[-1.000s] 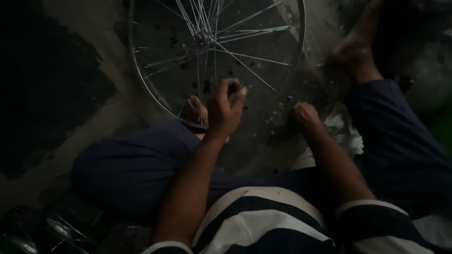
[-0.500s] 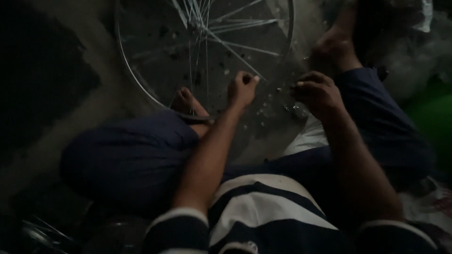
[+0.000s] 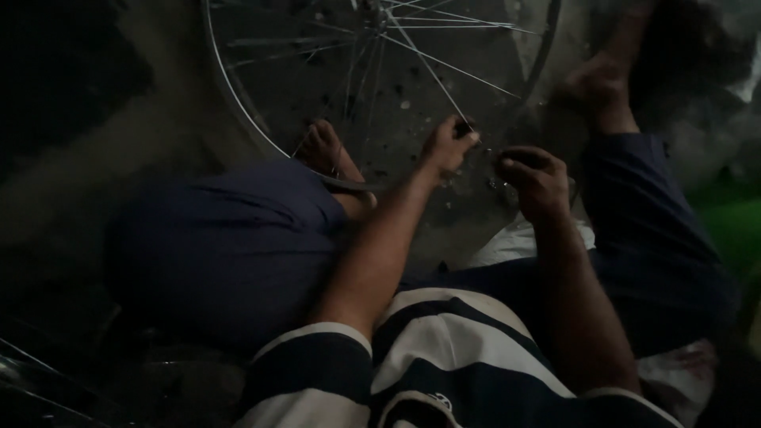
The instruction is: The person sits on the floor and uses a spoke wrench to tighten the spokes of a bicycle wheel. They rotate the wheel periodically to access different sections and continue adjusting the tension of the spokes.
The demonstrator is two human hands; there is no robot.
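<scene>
The floor (image 3: pixel 119 158) is dark, stained concrete, with open room at far left. A wheel (image 3: pixel 238 103) lies flat on it at the far side, its rim running off the top edge, thin spokes (image 3: pixel 444 87) crossing inside. The person's legs (image 3: pixel 222 246) flank it near left and right; a bare foot (image 3: pixel 321 150) rests on the near rim, another foot (image 3: pixel 598 83) sits far right. A white cloth (image 3: pixel 515 242) lies near the right knee. The left hand (image 3: pixel 448 147) pinches a spoke's near end. The right hand (image 3: pixel 535 178), just beside but apart, is curled shut over something small; what, I cannot tell.
</scene>
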